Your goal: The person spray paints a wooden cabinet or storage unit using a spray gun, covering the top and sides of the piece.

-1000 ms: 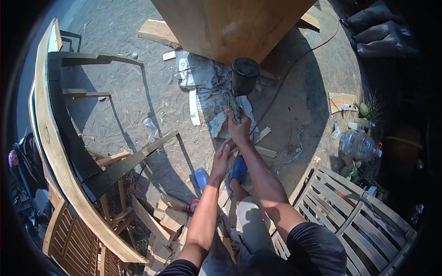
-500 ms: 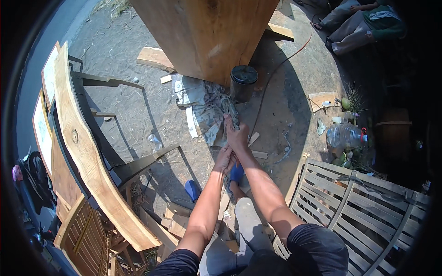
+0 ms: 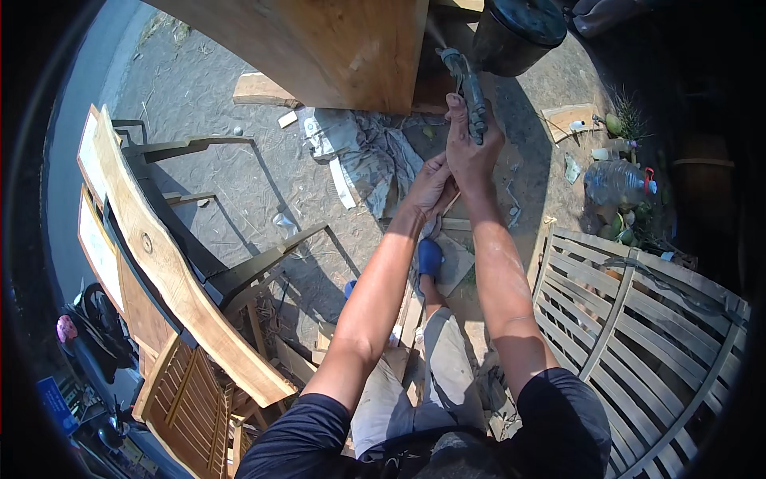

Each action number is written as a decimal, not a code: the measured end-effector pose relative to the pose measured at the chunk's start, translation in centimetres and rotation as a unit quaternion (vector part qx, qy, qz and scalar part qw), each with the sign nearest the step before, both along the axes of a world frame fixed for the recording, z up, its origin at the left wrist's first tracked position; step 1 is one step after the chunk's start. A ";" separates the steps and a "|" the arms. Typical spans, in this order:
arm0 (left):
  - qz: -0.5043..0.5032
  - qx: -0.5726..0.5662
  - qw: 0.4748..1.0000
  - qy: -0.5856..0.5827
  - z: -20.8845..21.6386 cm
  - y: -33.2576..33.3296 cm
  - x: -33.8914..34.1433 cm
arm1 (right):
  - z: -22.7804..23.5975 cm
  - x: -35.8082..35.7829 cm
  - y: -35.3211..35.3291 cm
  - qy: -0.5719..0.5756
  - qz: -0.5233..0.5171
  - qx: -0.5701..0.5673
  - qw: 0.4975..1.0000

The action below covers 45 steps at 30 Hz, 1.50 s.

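Slatted bench (image 3: 630, 319): well right of the wooden panel (image 3: 343, 48), on its near side; outer end fades into the lens rim.
Left hand (image 3: 431, 188): near side of the panel; touches the right wrist, fingers curled; tips hidden, so cannot tell whether they hold anything.
Right hand (image 3: 477, 152): near side of the panel, just right of its lower edge; fingers closed round the spray gun (image 3: 471, 92), thumb raised along it; trigger finger not made out.
Spray gun: right of the panel, nozzle end near the panel's right edge, pointing away from the wearer.
Dark pot (image 3: 519, 36): right of the panel, just beside the gun; lidded; any join between them hard to see.
Pale streak (image 3: 436, 33): just right of the panel, by the nozzle; blurred, probably spray.
Step in hand: judged as spraying.
Next move: would call for a steady wrist and a clear gap between nozzle and wood.
Panel: top cut off by the frame; the side nearest the nozzle is hidden.
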<state>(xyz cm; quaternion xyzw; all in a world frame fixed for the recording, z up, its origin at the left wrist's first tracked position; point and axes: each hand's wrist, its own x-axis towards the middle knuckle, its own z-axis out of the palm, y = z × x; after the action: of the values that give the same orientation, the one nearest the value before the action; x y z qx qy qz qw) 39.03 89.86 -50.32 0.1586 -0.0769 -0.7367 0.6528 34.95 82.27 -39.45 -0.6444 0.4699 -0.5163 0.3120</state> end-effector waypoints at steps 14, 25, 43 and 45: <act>-0.083 0.343 0.838 -0.416 -14.3 22.7 -3.2 | -15.0 -2.1 -3.3 0.041 0.044 0.126 0.990; -0.350 0.515 0.502 -0.601 -7.5 52.7 -11.7 | -35.7 -2.6 -6.1 0.105 0.032 0.181 0.977; -0.298 0.504 0.511 -0.629 -8.0 53.1 -8.3 | -28.9 -2.5 -1.9 0.159 0.063 0.156 0.973; -0.277 0.488 0.513 -0.650 -8.2 54.4 -8.2 | -24.2 -2.5 -1.4 0.158 0.062 0.132 0.977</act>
<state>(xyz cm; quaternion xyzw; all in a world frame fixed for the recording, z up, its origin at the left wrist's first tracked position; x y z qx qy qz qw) 30.86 144.31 -58.56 0.8572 -0.1484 -0.4931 0.0037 32.45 80.89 -63.63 -0.6986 0.5365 -0.3211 0.3479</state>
